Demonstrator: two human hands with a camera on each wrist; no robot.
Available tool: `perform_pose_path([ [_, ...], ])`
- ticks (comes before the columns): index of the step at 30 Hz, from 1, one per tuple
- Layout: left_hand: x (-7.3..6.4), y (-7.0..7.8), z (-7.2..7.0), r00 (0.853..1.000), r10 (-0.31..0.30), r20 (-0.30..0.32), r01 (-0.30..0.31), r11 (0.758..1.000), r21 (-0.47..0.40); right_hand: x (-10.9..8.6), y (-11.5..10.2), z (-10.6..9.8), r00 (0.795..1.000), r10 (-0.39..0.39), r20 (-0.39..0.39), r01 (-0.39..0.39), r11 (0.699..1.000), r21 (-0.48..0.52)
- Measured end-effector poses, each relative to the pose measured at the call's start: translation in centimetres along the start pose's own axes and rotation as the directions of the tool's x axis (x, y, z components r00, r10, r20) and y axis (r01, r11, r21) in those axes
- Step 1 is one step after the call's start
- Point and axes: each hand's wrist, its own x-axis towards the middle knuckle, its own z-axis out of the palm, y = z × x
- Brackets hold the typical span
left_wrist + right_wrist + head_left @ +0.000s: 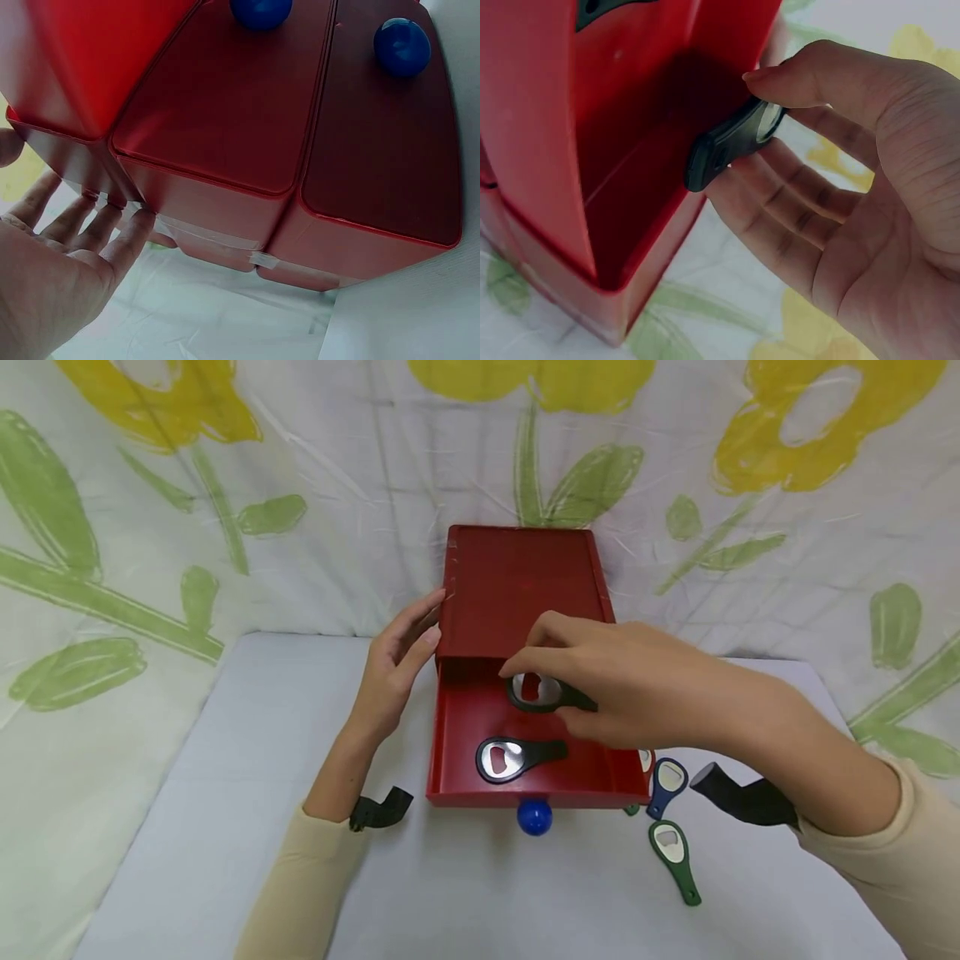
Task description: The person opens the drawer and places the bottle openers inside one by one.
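Observation:
A red drawer cabinet (525,581) stands at the back of the table, its top drawer (456,727) pulled out. My right hand (637,685) pinches a black bottle opener (735,142) between thumb and fingers, over the drawer's back half. Another black bottle opener (517,758) lies in the drawer near its front wall, handle pointing right. At the cabinet's left side is my left hand (388,672), fingers extended with their tips against the side wall. From the left wrist view, that hand (64,262) has its palm turned up beside the cabinet.
Right of the drawer lie a green bottle opener (673,856), a blue one (667,783) and others partly hidden by the drawer. A blue knob (534,817) sticks out from the drawer front. Lower drawers (382,142) are closed. A flowered cloth (337,527) hangs behind.

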Motion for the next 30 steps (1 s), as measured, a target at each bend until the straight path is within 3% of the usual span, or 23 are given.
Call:
perform_pose_path([
  [10, 0.1, 0.3, 0.0, 1.000, -0.007, 0.005, 0.007, 1.000, 0.002, 1.7, -0.9, -0.1, 0.999, 0.012, 0.049, -0.014, 1.000, 0.024],
  [15, 0.1, 0.2, 0.1, 1.000, -0.007, 0.008, 0.007, 1.000, 0.001, 2.0, -1.2, 0.1, 1.000, 0.023, 0.015, -0.023, 1.000, -0.019],
  [21, -0.1, 0.0, 0.3, 1.000, -0.001, 0.006, 0.001, 1.000, -0.002, 1.4, -0.8, 0.4, 0.998, -0.036, -0.060, 0.034, 0.999, -0.035],
  [30, 0.0, 0.0, 0.1, 1.000, 0.001, -0.001, -0.001, 1.000, -0.002, -0.4, -0.1, 1.1, 0.998, 0.014, -0.058, -0.013, 1.000, 0.020],
])
